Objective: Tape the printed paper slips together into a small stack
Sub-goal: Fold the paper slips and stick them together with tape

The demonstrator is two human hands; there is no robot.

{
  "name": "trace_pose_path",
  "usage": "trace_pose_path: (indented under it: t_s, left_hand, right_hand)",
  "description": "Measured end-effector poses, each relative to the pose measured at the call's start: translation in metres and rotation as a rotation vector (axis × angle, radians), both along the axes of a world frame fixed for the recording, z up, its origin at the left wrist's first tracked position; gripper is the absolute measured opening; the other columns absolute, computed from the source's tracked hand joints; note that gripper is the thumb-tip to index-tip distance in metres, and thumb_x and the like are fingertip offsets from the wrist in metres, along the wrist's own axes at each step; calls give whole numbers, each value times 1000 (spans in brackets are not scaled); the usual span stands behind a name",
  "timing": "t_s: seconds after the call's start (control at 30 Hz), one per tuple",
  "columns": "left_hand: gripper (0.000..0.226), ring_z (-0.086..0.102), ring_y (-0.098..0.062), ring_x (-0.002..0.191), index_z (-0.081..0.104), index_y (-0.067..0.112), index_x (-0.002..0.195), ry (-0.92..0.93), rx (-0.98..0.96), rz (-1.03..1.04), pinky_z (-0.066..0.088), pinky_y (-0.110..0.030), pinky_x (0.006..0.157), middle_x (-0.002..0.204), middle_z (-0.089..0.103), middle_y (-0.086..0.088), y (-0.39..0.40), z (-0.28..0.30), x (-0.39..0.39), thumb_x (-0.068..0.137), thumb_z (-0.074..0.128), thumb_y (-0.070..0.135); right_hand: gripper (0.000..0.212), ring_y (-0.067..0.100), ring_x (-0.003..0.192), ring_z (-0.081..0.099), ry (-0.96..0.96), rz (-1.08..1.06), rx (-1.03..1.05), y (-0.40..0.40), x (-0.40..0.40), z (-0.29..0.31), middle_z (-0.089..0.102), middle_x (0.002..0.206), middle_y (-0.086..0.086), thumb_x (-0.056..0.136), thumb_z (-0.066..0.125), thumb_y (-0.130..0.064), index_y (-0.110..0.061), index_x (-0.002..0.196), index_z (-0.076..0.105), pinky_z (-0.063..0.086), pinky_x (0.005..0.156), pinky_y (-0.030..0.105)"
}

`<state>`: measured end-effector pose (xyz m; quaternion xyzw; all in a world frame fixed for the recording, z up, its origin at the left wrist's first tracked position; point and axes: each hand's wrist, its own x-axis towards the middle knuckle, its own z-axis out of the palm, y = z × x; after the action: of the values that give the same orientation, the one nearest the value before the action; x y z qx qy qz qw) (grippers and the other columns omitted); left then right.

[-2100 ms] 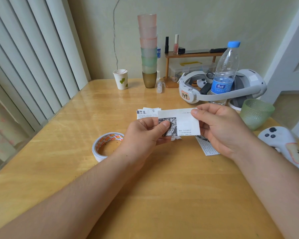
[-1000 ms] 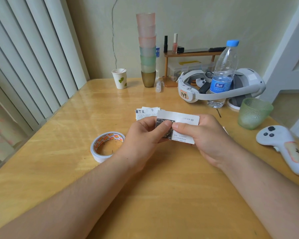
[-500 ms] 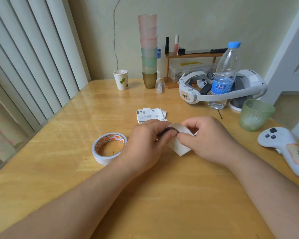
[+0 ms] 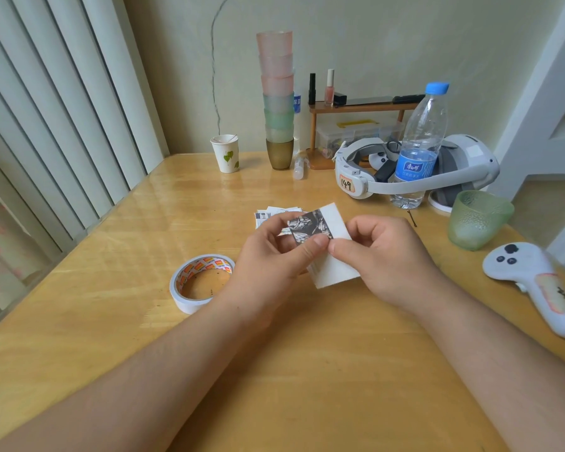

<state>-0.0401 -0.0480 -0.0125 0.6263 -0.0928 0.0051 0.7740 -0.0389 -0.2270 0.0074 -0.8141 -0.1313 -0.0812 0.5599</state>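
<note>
Yellow wooden table (image 4: 307, 370) fills the view, a pale wall behind it. Above its middle a printed paper slip (image 4: 327, 243) is held up, its long axis running from far-left to near-right, photo end pointing away. The left hand (image 4: 274, 256) pinches it with thumb and curled fingers; the right hand (image 4: 385, 256) pinches its right side likewise. More slips (image 4: 268, 214) lie just behind. A tape roll (image 4: 200, 282) sits left of the hands.

Two bare forearms, left hand (image 4: 274, 252) and right hand (image 4: 388, 256) without sleeves, rings or watch.
</note>
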Motion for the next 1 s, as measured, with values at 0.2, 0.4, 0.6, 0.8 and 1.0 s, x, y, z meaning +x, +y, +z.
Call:
trace_pose_path:
  t_s: [0.2, 0.4, 0.6, 0.8, 1.0]
  left_hand:
    - [37, 53, -60, 126, 75, 10, 121, -9, 25, -72, 37, -77, 109, 125, 70, -28, 2, -7, 2, 93, 75, 34]
    - [34, 68, -32, 95, 75, 11, 109, -100, 222, 8, 50, -69, 97, 111, 73, -27, 5, -6, 3, 94, 72, 41]
    - [20, 58, -13, 73, 74, 23, 100, -283, 574, 20, 55, -46, 72, 82, 73, -2, 12, -3, 1, 98, 64, 41]
    - [15, 43, -7, 67, 67, 17, 90, -642, 998, 47, 34, -19, 60, 73, 56, 10, 18, 2, 1, 97, 65, 30]
    - [12, 45, -4, 70, 63, 19, 91, -750, 1105, 12, 31, -16, 61, 75, 50, 16, 23, 4, 4, 99, 66, 27]
  right_hand:
    - [22, 22, 73, 60, 36, 35, 188, 5, 1, -4, 72, 85, 23, 79, 75, -37, -15, 82, 75, 50, 72, 42]
    - [32, 24, 71, 63, 20, 2, 82, 2, 0, -5, 71, 83, 23, 79, 79, -41, -10, 85, 75, 54, 71, 46]
    - [33, 38, 71, 65, 48, 65, 42, -3, 1, 1, 75, 78, 7, 68, 80, -48, -22, 88, 79, 55, 67, 53]
    - [16, 4, 55, 46, 27, 163, -306, -24, 4, 6, 60, 61, -7, 84, 84, -31, -36, 72, 76, 41, 53, 30]
    - [32, 12, 67, 52, -118, 199, -469, -23, 5, 3, 55, 71, -8, 88, 79, -28, -29, 62, 61, 46, 67, 39]
